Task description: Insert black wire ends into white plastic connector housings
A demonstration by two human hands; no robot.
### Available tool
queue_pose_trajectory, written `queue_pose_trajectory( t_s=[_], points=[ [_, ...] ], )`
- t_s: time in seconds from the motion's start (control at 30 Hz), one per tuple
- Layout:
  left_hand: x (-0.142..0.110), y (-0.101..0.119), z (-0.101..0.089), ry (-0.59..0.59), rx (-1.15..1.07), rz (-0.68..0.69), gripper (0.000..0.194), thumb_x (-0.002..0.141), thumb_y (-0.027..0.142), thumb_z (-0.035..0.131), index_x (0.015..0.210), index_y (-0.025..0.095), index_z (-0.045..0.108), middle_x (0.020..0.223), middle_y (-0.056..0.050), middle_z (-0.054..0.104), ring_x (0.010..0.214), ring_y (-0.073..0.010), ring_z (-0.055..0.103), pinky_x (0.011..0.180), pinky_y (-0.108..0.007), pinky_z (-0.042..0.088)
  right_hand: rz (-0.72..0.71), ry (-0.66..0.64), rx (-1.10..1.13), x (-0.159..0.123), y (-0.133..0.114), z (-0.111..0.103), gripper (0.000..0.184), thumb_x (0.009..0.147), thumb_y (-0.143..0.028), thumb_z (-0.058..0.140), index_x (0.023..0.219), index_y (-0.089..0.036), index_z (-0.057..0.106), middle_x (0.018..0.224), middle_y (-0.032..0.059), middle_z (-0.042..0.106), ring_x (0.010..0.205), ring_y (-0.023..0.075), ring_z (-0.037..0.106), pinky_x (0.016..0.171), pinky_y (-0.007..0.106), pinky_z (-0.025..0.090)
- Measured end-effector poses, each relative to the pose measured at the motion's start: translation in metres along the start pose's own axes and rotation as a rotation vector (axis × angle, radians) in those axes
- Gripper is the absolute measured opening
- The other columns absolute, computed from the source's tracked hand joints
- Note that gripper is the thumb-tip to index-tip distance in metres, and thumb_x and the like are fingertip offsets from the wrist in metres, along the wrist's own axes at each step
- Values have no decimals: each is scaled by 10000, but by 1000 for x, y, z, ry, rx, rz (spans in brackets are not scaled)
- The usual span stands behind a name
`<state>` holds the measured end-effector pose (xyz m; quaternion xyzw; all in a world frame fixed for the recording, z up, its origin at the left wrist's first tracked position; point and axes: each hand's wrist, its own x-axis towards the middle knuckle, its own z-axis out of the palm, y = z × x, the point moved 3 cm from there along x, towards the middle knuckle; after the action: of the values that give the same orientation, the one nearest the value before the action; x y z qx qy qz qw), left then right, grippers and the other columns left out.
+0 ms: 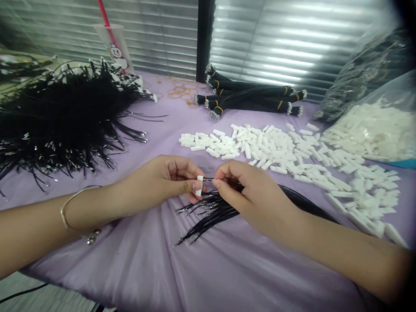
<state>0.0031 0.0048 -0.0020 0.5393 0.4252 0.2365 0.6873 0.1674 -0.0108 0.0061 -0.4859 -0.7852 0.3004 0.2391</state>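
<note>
Between the thumb and fingers of my left hand point(172, 177) is a small white plastic connector housing point(199, 185), held upright. My right hand point(250, 190) pinches a thin black wire point(209, 178) close to its end. The wire's tip meets the right side of the housing; how deep it sits I cannot tell. Beneath my right hand lies a loose bundle of black wires point(208, 216) with shiny metal terminals pointing left. Part of that bundle is hidden by the hand and forearm.
White housings point(269, 147) are spread behind and right of my hands, near a clear bag of white pieces point(373, 125). Banded wire bundles point(250, 97) lie at the back by rubber bands point(183, 92). A large black wire pile point(65, 112) and a plastic cup point(115, 47) stand left.
</note>
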Motion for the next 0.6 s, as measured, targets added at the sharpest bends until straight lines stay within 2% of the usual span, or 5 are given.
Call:
queue_pose_trajectory(
  t_s=[0.33, 0.4, 0.5, 0.6],
  points=[
    [1, -1, 3, -5, 58, -40, 25, 777, 141, 627, 788, 120, 621, 671, 21, 661, 618, -72, 616, 613, -156, 523, -64, -23, -74, 4, -4, 5, 114, 847, -158, 466, 749, -171, 522, 687, -17, 541, 623, 92, 465, 590, 221, 365],
    [1, -1, 2, 5, 46, -51, 66, 772, 176, 641, 816, 132, 618, 704, 17, 667, 633, -83, 624, 633, -178, 527, -154, 32, -127, 2, -8, 1, 73, 849, -160, 469, 826, -162, 538, 816, 29, 567, 764, 127, 510, 695, 255, 409],
    [1, -1, 1, -6, 28, -45, 76, 768, 191, 646, 817, 139, 619, 722, 17, 667, 642, -86, 627, 650, -187, 519, -376, 110, -262, -4, -17, -2, 128, 852, -196, 495, 949, -140, 558, 1013, 107, 531, 968, 191, 476, 851, 338, 399],
    [1, -1, 0, -24, 11, -28, 46, 774, 178, 634, 801, 142, 622, 750, 18, 670, 684, -87, 629, 663, -176, 505, -539, 44, -390, -9, -21, 5, 131, 870, -219, 488, 882, -152, 599, 975, 93, 535, 923, 197, 465, 843, 352, 395]
  ],
)
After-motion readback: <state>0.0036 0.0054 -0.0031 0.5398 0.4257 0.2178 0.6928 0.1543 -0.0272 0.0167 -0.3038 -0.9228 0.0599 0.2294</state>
